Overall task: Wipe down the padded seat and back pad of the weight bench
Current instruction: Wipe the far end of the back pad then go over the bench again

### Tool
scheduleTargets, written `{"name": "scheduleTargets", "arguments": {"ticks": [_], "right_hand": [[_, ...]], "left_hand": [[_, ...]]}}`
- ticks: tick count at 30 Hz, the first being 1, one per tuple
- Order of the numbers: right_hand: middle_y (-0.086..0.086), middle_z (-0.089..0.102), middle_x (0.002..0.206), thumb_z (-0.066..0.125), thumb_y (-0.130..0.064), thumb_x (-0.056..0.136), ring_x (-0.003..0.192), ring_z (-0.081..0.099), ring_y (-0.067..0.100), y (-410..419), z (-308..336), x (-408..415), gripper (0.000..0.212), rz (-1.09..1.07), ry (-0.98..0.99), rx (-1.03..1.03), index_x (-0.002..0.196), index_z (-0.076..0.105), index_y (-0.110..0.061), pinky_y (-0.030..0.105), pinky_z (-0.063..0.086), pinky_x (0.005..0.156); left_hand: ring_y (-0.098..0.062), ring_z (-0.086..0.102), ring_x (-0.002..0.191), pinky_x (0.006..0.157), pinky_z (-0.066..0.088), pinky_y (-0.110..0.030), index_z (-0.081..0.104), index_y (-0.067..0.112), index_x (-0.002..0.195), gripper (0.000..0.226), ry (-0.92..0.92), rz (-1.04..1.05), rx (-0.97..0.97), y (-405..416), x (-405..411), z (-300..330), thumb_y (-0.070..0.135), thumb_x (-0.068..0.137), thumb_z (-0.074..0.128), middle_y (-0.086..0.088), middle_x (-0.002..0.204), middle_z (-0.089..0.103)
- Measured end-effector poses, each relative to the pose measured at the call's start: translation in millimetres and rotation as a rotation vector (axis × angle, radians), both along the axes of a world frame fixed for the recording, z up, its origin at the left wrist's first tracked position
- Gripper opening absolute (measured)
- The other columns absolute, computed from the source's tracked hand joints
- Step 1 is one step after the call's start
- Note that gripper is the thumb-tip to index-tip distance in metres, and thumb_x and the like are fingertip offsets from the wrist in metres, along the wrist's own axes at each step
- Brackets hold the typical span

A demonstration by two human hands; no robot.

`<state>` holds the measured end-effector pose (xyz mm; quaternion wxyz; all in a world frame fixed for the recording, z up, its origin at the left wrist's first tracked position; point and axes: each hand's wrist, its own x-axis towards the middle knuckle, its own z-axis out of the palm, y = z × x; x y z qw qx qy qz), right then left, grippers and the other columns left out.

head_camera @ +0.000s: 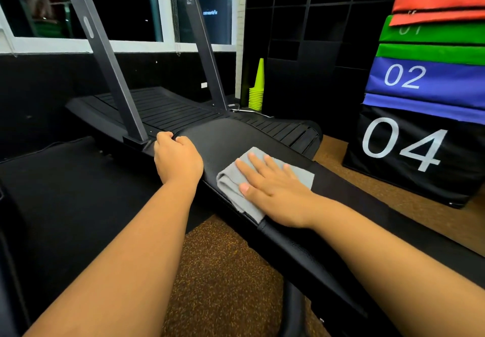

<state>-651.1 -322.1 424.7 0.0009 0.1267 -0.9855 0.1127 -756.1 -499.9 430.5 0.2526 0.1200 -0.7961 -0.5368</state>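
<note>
The long black padded vinyl bench pad runs diagonally from the lower right toward the middle of the view, its rounded far end lying just in front of a black slatted curved treadmill. A folded grey microfibre cloth lies on top of the pad, near its far end and toward its left edge. The right hand lies flat on the cloth, fingers straight and slightly spread, thumb out to the side, palm pressing it against the pad; the cloth shows beyond the fingertips and to the left of the thumb. The left hand sits just beside the cloth on its left, fingers curled over the pad's left edge close to the rounded end, gripping it.

Below the pad lies a brown speckled rubber floor, with a black mat to the left. To the right stands a stack of soft plyo boxes: black marked 04 at the bottom, then blue marked 02, green and orange above. Behind the treadmill, a stack of lime-green plastic cones stands beside a black cubby shelf.
</note>
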Motion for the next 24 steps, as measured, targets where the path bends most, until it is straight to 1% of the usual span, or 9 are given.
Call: {"name": "scheduleTargets", "arguments": {"ticks": [3, 7, 9, 12, 15, 18, 20, 24], "right_hand": [[-0.013, -0.016, 0.162, 0.017, -0.054, 0.102, 0.148, -0.020, 0.014, 15, 4, -7, 0.055, -0.009, -0.030, -0.012, 0.152, -0.004, -0.045, 0.044, -0.014, 0.118], [-0.008, -0.012, 0.164, 0.015, -0.052, 0.103, 0.150, -0.013, 0.024, 49, 3, -38, 0.054, -0.217, -0.027, -0.010, 0.153, -0.001, -0.042, 0.052, -0.009, 0.116], [-0.006, -0.011, 0.164, 0.013, -0.054, 0.102, 0.150, -0.012, 0.025, 52, 0, -43, 0.055, -0.259, -0.022, 0.005, 0.154, -0.001, -0.042, 0.054, -0.007, 0.117], [-0.006, -0.012, 0.164, 0.012, -0.055, 0.101, 0.150, -0.014, 0.023, 32, -3, -22, 0.056, -0.199, -0.007, 0.011, 0.154, -0.003, -0.042, 0.053, -0.009, 0.118], [-0.013, -0.015, 0.162, 0.013, -0.055, 0.101, 0.148, -0.019, 0.015, 15, -6, 17, 0.056, -0.065, 0.026, -0.011, 0.153, -0.004, -0.045, 0.045, -0.013, 0.118], [-0.020, -0.014, 0.160, 0.014, -0.056, 0.099, 0.146, -0.021, 0.006, 23, -6, 36, 0.055, -0.011, 0.002, -0.060, 0.151, -0.001, -0.049, 0.036, -0.017, 0.117], [-0.021, -0.012, 0.159, 0.017, -0.054, 0.100, 0.147, -0.020, 0.006, 39, -5, 26, 0.053, -0.052, -0.025, -0.081, 0.151, 0.001, -0.049, 0.036, -0.016, 0.117], [-0.011, -0.009, 0.164, 0.020, -0.050, 0.103, 0.150, -0.014, 0.018, 63, -8, -10, 0.053, -0.231, -0.016, -0.073, 0.153, 0.003, -0.043, 0.044, -0.010, 0.117]], "left_hand": [[-0.028, 0.055, 0.110, 0.086, 0.046, -0.039, 0.044, 0.009, 0.135, 0.039, 0.006, -0.009, -0.009, 0, 1, 0, 0.021, 0.100, 0.034, -0.011, 0.135, 0.049], [-0.027, 0.056, 0.109, 0.087, 0.048, -0.041, 0.044, 0.009, 0.135, 0.038, 0.016, -0.019, -0.001, -1, 0, -2, 0.020, 0.100, 0.034, -0.010, 0.135, 0.049], [-0.026, 0.056, 0.109, 0.084, 0.046, -0.037, 0.044, 0.009, 0.135, 0.038, 0.018, -0.010, 0.004, -1, -1, -2, 0.020, 0.100, 0.035, -0.009, 0.136, 0.048], [-0.026, 0.055, 0.110, 0.083, 0.044, -0.035, 0.044, 0.009, 0.136, 0.039, 0.017, -0.001, 0.005, 0, -3, -2, 0.020, 0.100, 0.035, -0.009, 0.137, 0.048], [-0.027, 0.055, 0.110, 0.082, 0.044, -0.035, 0.044, 0.009, 0.136, 0.039, 0.011, -0.002, 0.005, 0, -4, -3, 0.020, 0.100, 0.035, -0.009, 0.137, 0.049], [-0.028, 0.056, 0.110, 0.080, 0.044, -0.035, 0.043, 0.009, 0.136, 0.039, -0.002, -0.004, -0.018, -1, -3, -3, 0.020, 0.100, 0.034, -0.010, 0.136, 0.049], [-0.028, 0.056, 0.110, 0.081, 0.046, -0.037, 0.043, 0.009, 0.136, 0.039, -0.006, -0.007, -0.026, -2, -2, -2, 0.020, 0.100, 0.034, -0.010, 0.136, 0.049], [-0.029, 0.055, 0.111, 0.088, 0.048, -0.042, 0.044, 0.009, 0.135, 0.039, -0.013, -0.001, -0.026, 0, -1, -1, 0.020, 0.100, 0.034, -0.011, 0.135, 0.050]]}}
